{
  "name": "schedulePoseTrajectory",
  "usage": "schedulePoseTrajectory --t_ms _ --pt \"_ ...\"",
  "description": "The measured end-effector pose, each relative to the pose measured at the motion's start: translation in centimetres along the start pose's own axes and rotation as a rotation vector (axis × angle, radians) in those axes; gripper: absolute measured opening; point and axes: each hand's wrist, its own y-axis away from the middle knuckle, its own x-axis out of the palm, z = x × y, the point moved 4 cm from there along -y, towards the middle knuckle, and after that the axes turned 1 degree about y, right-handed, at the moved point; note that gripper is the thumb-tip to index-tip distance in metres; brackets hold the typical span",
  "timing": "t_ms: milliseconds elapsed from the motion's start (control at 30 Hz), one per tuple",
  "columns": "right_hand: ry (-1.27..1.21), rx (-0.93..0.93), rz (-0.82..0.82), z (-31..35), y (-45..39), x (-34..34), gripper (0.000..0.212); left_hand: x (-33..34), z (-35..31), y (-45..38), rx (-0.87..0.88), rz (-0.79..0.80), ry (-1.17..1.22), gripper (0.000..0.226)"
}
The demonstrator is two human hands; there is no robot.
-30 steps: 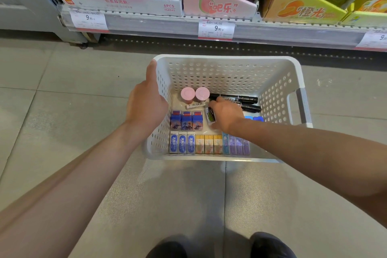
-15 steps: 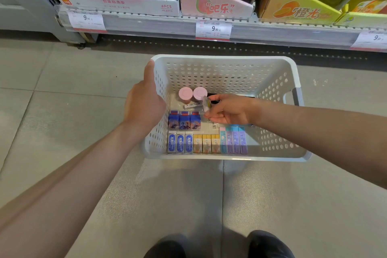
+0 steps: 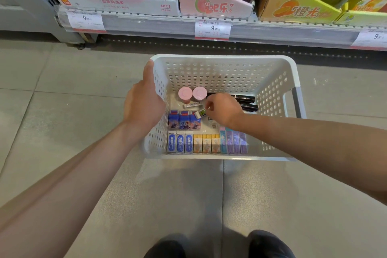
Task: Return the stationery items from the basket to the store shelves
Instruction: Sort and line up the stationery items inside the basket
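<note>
The left hand grips the left wall of the white perforated basket from outside, thumb laid along the rim and the other fingers hidden behind the wall; its forearm runs down to the lower left corner. Just inside that wall stand three dark blue boxes, and nearer the person three blue-and-white erasers, then three yellow boxes and a row of teal and purple boxes along the near wall. Two pink round caps sit toward the far side, a small barcoded white stick lying just before them. The right hand reaches in over the near right rim, knuckles up, fingers curled and pinching a small white eraser with a green label, which tilts just above the dark blue boxes, near the basket floor. Black markers lie beyond the hand, partly hidden by it. The basket's right half holds open floor room up to the grey handle. The basket rests on a grey tiled floor before the store shelf, whose price tags hang on its edge.
</note>
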Motion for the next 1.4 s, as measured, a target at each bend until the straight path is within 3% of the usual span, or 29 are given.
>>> schedulePoseTrajectory --t_ms 67,233,467,600,700,900,1033,1133,1400 --pt "0.245 -0.160 0.004 0.6 -0.1 0.9 0.020 0.0 -0.1 0.0 0.004 0.000 -0.007 0.071" --pt "0.438 -0.263 0.003 1.1 -0.8 2.3 0.027 -0.1 0.0 0.0 0.001 0.000 -0.010 0.072" --pt "0.280 -0.326 -0.004 0.8 0.2 1.0 0.030 -0.2 0.0 0.0 -0.010 0.000 -0.021 0.072" --pt "-0.201 -0.124 -0.010 -0.3 0.8 -1.0 0.026 -0.2 -0.2 0.1 -0.004 0.007 -0.012 0.072" --pt "-0.359 0.038 0.025 -1.3 0.2 -1.8 0.025 -0.1 -0.1 0.1 -0.003 0.005 -0.009 0.073" --pt "-0.282 0.123 0.182 -1.5 -0.8 -0.1 0.004 -0.1 -0.2 0.1 -0.002 0.002 0.001 0.072" --pt "-0.203 0.096 0.200 -0.7 -1.4 1.1 0.023 -0.2 -0.2 0.1 -0.002 0.009 0.010 0.073" --pt "-0.150 0.109 0.175 -0.7 -1.7 1.6 0.011 -0.2 -0.2 0.1 -0.007 0.009 0.003 0.073" --pt "-0.020 0.100 0.150 -0.4 -1.2 1.6 0.026 -0.1 0.0 0.1 -0.011 0.011 -0.007 0.073"
